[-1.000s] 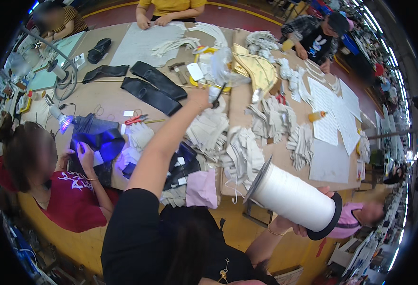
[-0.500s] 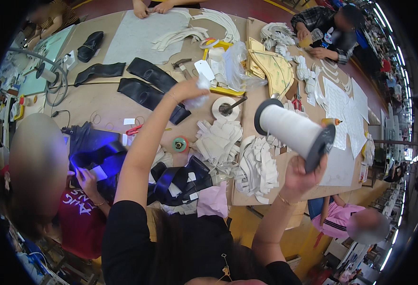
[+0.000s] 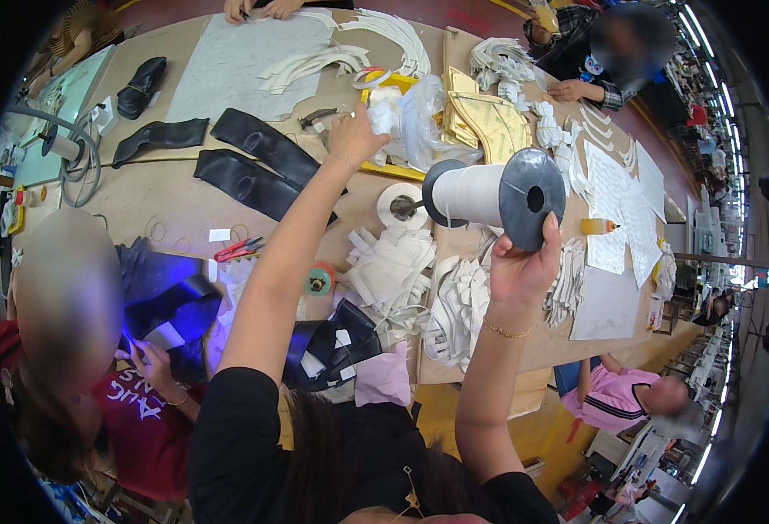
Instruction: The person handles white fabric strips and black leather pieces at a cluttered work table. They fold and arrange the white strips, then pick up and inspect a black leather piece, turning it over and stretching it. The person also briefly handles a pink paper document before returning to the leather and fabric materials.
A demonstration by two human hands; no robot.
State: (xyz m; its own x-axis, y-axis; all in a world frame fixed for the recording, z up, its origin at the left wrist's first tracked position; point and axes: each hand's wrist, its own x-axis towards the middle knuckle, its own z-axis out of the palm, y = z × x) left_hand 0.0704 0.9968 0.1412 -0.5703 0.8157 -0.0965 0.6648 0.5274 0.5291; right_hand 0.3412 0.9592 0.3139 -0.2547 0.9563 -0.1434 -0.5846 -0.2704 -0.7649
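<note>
A large spool of white thread or tape [image 3: 472, 194] with black end discs is raised over the table, tilted toward the right. Its near disc is gripped at the lower edge by my right hand [image 3: 524, 266], thumb up against the face. My left hand [image 3: 355, 138] is stretched to the near left edge of a yellow tray [image 3: 393, 169], thumb and fingers apart. A crumpled white wad [image 3: 386, 113] lies right beside those fingers in the tray, next to clear plastic bags [image 3: 421, 122]. A hammer [image 3: 316, 118] lies left of that hand, partly covered.
Black leather-like pieces [image 3: 253, 179] lie left of my arm. White strips [image 3: 389, 271] are heaped in front, by a tape roll [image 3: 399, 208] and red-handled snippers [image 3: 238, 250]. Cream-coloured templates [image 3: 493, 127] sit beyond the spool. Co-workers are at the left and far side.
My left hand has moved from holding the white wad above the table to the tray and released it there. My right hand has shifted left with the spool, turning its disc toward me.
</note>
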